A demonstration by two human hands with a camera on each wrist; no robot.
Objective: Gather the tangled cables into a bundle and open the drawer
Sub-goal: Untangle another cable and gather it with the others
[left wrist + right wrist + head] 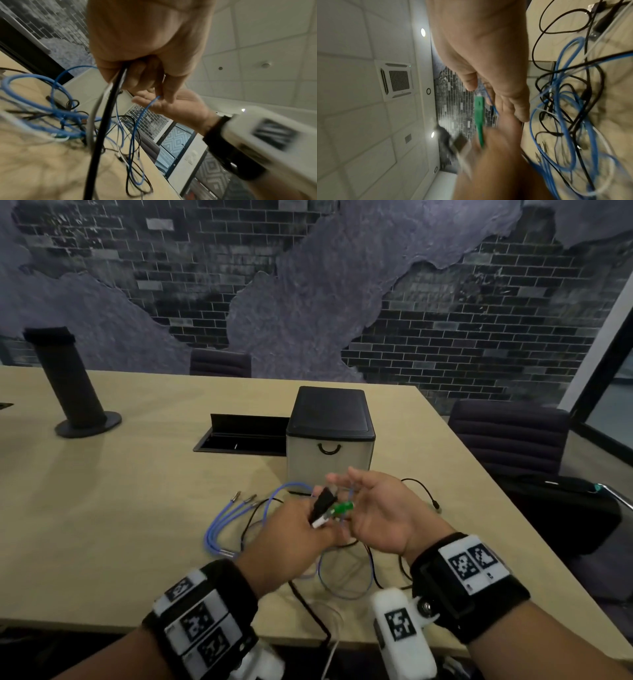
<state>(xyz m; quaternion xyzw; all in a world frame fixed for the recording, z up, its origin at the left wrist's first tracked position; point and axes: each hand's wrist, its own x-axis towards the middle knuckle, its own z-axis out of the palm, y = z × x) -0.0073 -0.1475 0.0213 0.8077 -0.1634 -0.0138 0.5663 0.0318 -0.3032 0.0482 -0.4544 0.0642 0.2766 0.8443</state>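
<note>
The tangle of blue, black and white cables (260, 529) lay on the pale wooden tabletop (137, 508), just before the grey drawer box with black lid and loop handle (329, 447). The left hand (291, 537) gripped several plug ends in a fist; the right hand (380, 515) was spread, palm up. The cables looked light, limp and snag-prone, best gathered by their loops.
</note>
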